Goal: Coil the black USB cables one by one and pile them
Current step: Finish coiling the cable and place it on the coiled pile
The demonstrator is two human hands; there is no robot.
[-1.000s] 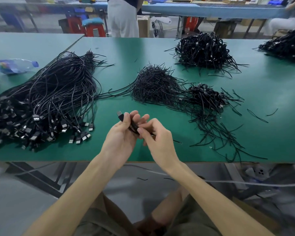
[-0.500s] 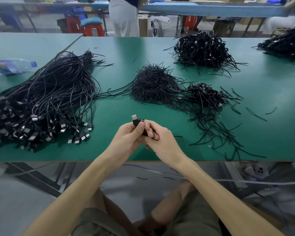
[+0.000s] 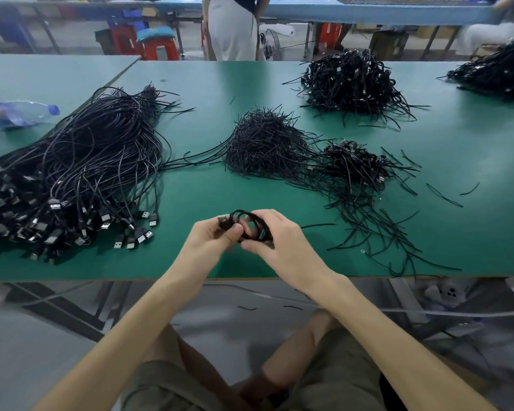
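Pinching left hand (image 3: 209,244): your thumb clamps the coiled cable's (image 3: 260,229) left side.
Right hand (image 3: 282,242): your fingers curl round its right side.

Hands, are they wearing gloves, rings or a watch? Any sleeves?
No gloves, rings or watch show on the left hand or the right hand. No sleeves are in view either. Below the arms, the person wears olive-green shorts.

Bright, even overhead light; soft shadow beneath the loose cables (image 3: 72,173) at 9 o'clock; edges bow outward; 12 o'clock rim blurred
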